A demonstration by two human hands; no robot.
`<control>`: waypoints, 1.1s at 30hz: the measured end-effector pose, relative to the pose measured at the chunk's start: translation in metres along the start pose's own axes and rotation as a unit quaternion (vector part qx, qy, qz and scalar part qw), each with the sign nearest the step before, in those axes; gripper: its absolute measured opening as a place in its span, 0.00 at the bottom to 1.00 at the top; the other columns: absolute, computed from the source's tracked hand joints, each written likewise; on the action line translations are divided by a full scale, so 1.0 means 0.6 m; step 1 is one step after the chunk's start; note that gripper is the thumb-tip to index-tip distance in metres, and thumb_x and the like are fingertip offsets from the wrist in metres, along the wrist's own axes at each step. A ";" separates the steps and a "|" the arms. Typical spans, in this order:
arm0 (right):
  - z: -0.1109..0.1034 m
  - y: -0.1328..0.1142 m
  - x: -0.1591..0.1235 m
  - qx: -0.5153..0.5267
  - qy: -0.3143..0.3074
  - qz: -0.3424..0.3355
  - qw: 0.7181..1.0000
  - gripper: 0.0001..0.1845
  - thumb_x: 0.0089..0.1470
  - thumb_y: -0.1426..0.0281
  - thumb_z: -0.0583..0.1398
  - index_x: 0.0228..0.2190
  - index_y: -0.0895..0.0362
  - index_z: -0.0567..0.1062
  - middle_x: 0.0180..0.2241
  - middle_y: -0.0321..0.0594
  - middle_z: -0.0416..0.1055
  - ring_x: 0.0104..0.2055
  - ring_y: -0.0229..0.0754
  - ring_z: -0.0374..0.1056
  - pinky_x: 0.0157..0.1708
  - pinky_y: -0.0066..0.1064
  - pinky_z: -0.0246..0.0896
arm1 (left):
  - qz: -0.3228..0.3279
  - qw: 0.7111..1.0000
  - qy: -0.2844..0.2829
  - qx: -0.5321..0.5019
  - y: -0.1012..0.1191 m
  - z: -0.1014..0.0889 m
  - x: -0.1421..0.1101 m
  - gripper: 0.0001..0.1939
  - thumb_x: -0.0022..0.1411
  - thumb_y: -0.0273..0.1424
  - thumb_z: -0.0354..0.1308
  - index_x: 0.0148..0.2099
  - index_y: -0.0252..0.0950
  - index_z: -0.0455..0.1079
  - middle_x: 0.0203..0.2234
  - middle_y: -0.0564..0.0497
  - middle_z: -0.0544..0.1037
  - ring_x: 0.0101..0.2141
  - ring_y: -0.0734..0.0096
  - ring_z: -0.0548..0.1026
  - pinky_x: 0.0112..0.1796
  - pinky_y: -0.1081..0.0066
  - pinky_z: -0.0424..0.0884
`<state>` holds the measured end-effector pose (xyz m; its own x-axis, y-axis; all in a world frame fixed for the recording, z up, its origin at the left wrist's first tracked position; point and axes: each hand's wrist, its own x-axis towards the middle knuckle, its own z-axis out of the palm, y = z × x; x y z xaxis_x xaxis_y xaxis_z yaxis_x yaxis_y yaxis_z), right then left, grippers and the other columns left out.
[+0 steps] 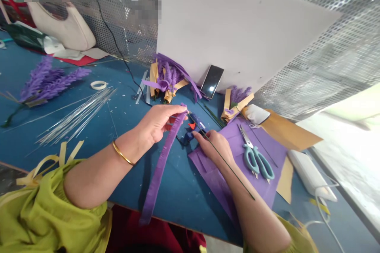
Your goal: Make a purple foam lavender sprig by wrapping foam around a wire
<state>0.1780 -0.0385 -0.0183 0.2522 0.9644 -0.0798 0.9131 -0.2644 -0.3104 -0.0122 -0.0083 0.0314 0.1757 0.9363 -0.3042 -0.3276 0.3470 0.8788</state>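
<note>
My left hand pinches the top end of a long purple fringed paper strip, which hangs down past the table's front edge. A thin green stem wire runs from those same fingertips down across my right forearm. Low over the table, my right hand is curled at a dark blue glue gun with an orange trigger; its thumb meets the gun, and its other fingers are partly hidden. Beneath the right wrist lies a purple paper sheet, with blue-handled scissors resting on it.
Bundles of purple flowers and a phone are by the white board. Leftward are silver wires, a tape roll and purple flower stems. A white power bank-like box with a cable sits right.
</note>
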 end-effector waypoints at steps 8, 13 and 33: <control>0.012 -0.014 0.001 0.380 -0.111 0.047 0.917 0.28 0.54 0.44 0.58 0.28 0.58 0.72 0.29 0.46 0.76 0.26 0.43 0.74 0.23 0.30 0.66 | -0.005 1.000 0.003 0.023 -0.012 0.003 0.006 0.12 0.47 0.36 0.71 0.32 0.32 0.79 0.26 0.48 0.80 0.28 0.72 0.74 0.30 0.73 0.64; 0.023 -0.010 -0.010 0.671 -0.163 0.111 0.715 0.15 0.55 0.60 0.64 0.33 0.61 0.74 0.36 0.50 0.77 0.37 0.42 0.77 0.37 0.29 0.74 | -0.018 0.999 -0.009 0.031 -0.039 0.009 0.017 0.12 0.46 0.35 0.72 0.32 0.33 0.79 0.30 0.48 0.81 0.34 0.71 0.76 0.38 0.72 0.66; -0.002 -0.002 0.000 0.723 0.012 -0.001 0.691 0.09 0.46 0.72 0.65 0.34 0.60 0.77 0.30 0.37 0.76 0.20 0.31 0.62 0.21 0.24 0.62 | -0.034 0.999 0.000 0.040 -0.032 0.015 0.000 0.16 0.42 0.39 0.74 0.30 0.33 0.79 0.21 0.54 0.74 0.23 0.77 0.67 0.27 0.72 0.61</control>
<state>0.1774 -0.0380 -0.0167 0.2721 0.9599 -0.0670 -0.3569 0.0360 -0.9334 0.0021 -0.0156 0.0180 0.1950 0.9104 -0.3650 -0.2399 0.4051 0.8823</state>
